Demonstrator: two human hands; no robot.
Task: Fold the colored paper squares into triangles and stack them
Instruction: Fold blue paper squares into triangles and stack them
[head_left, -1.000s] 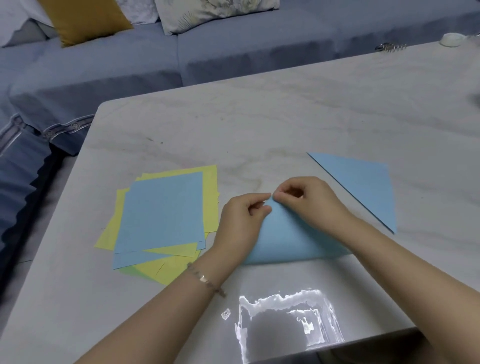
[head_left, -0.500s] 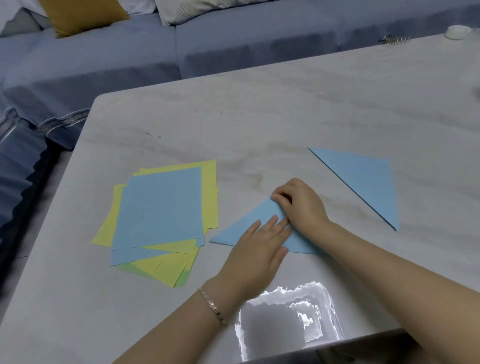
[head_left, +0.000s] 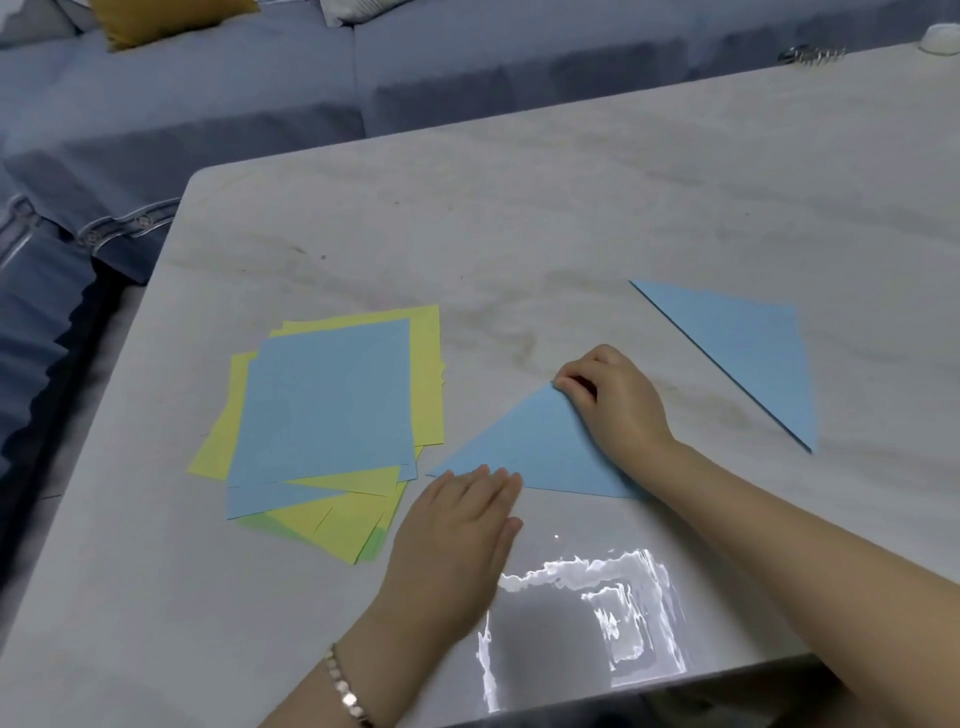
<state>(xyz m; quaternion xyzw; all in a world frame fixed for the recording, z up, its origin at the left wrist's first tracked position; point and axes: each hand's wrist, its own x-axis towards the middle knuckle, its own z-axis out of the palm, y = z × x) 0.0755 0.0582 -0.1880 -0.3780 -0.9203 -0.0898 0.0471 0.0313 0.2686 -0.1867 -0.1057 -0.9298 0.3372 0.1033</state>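
Nearest, the left hand lies flat, fingers straight and pressed together, their tips on the folded edge of the blue triangle near its left corner. The triangle lies flat on the table between the two hands. Beyond, the right hand curls its fingers onto the triangle's apex and grips it there; the thumb is hidden. The paper looks thin, light and limp, and likely to skid on the glossy tabletop, so one hand should pin the matched corners while the other flattens the crease. To lift it, a pinch at a corner or along the fold seems safest, since a loose layer could spring open. Just left of the left hand lies the pile of blue and yellow squares, unfolded. Farther off, to the right of the right hand and apart from it, lies a finished triangle, the likely place to stack.
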